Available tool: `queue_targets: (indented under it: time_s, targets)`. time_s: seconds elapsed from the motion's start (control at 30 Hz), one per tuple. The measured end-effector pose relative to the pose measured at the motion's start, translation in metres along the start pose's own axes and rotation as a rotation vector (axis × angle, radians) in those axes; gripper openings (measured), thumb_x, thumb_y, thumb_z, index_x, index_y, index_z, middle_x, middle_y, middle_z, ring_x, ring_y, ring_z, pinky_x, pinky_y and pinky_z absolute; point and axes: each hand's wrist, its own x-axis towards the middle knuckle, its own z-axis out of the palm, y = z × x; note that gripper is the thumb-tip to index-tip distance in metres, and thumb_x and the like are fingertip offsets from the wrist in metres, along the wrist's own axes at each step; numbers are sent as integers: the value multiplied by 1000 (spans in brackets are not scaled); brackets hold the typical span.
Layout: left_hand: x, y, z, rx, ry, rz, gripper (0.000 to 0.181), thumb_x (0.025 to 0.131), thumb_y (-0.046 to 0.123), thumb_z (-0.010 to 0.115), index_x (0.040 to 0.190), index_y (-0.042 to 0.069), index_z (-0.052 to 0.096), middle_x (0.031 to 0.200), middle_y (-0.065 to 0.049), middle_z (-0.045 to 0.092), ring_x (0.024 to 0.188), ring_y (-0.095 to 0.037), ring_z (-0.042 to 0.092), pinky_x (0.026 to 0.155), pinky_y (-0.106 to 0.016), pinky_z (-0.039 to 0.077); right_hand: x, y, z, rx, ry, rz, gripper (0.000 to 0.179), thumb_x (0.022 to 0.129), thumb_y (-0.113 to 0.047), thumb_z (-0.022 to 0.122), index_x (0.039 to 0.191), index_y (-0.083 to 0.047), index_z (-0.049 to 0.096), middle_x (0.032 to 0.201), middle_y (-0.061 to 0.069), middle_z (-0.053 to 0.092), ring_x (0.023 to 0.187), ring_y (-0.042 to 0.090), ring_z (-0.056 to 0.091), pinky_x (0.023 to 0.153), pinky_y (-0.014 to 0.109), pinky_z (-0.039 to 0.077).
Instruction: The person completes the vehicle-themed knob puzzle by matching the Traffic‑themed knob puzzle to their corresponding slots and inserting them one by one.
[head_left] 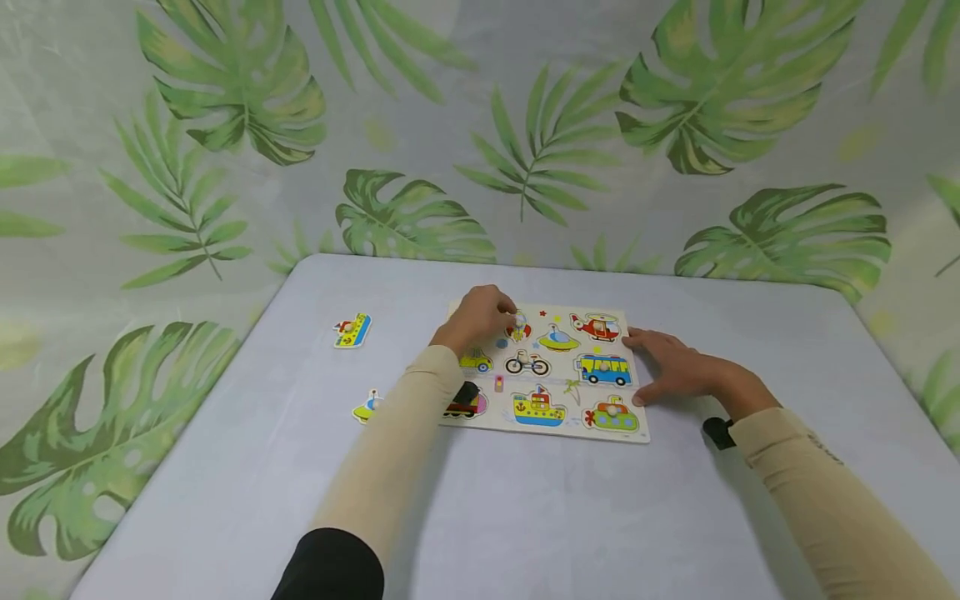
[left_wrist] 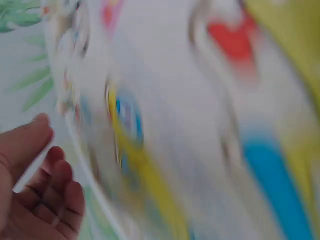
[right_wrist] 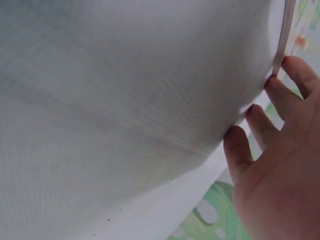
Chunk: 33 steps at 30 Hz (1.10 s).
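Observation:
A wooden peg puzzle board (head_left: 558,321) with vehicle pictures lies on the white table. My left hand (head_left: 480,321) hovers over its far left part, fingertips close beside the rocket piece (head_left: 517,332). Between thumb and bent fingers (left_wrist: 62,172) a gap shows in the left wrist view, with nothing in it. My right hand (head_left: 675,367) rests at the board's right edge, fingers and thumb spread along it. Near that hand are the helicopter (head_left: 602,328), the bus (head_left: 604,370) and the submarine (head_left: 613,415). My left arm covers part of the train (head_left: 467,408).
Two loose pieces lie left of the board: a ship (head_left: 352,331) and a flying saucer (head_left: 366,407), the saucer near my left forearm. A leaf-patterned cloth (head_left: 420,125) hangs behind the table (head_left: 555,508).

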Motion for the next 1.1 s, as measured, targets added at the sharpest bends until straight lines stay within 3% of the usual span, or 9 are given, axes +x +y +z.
queue_targets:
  time_s: [0.17,0.27,0.33,0.47,0.57,0.67,0.8,1.0,1.1]
  targets:
    - [-16,-29,-41,67,40,56,27,98,20,61,117,4,72,115,-14,69,108,-28,63,95,-41,51,2,1,-1,-25,1,-5,107,73,-50,83,154,-6,29,165,20,13,148,52,10,111,77,16]
    - [-33,-61,-69,95,60,19,29,97,19,60,117,1,71,117,-18,69,110,-32,63,96,-45,50,2,1,-4,-30,4,-11,108,72,-50,84,153,-5,29,165,21,13,147,52,10,111,77,16]
    - [-46,-88,-83,116,80,-41,30,98,18,59,118,-1,70,119,-21,68,113,-35,62,98,-47,49,3,2,-5,-23,4,-12,108,72,-50,84,153,-5,29,165,21,13,147,52,10,111,77,15]
    - [-73,-136,-99,117,87,-229,32,98,16,57,122,-2,67,124,-23,65,117,-38,58,102,-50,47,5,3,-4,-8,-3,-8,109,71,-51,84,153,-5,29,165,22,12,147,52,9,111,77,15]
    - [-87,-157,-103,97,80,-326,33,98,17,55,123,-1,66,124,-23,65,117,-37,58,102,-49,47,6,4,-1,-1,-7,-2,110,71,-51,84,153,-5,29,165,22,12,147,52,9,111,77,15]
    - [-94,-168,-105,77,93,-360,33,96,17,56,121,0,67,122,-22,66,114,-36,59,100,-48,48,6,5,0,-2,-5,-2,110,71,-52,84,153,-5,29,165,22,12,147,52,9,111,77,16]
    - [-98,-171,-106,84,100,-398,33,95,22,59,118,0,68,120,-21,66,109,-35,59,95,-47,49,7,5,0,-1,-3,-5,110,71,-51,84,153,-5,29,165,22,12,148,52,9,111,76,15]
    - [-100,-172,-99,147,78,-478,37,93,37,63,109,5,70,107,-15,69,94,-29,59,75,-38,49,7,4,1,1,-11,12,112,69,-52,85,154,-5,28,165,22,12,147,53,9,111,76,15]
    - [-100,-176,-94,145,103,-474,33,93,34,64,105,4,72,102,-15,71,88,-27,59,69,-33,47,7,4,1,0,-11,12,112,69,-52,85,153,-5,28,165,22,12,147,53,9,112,76,15]
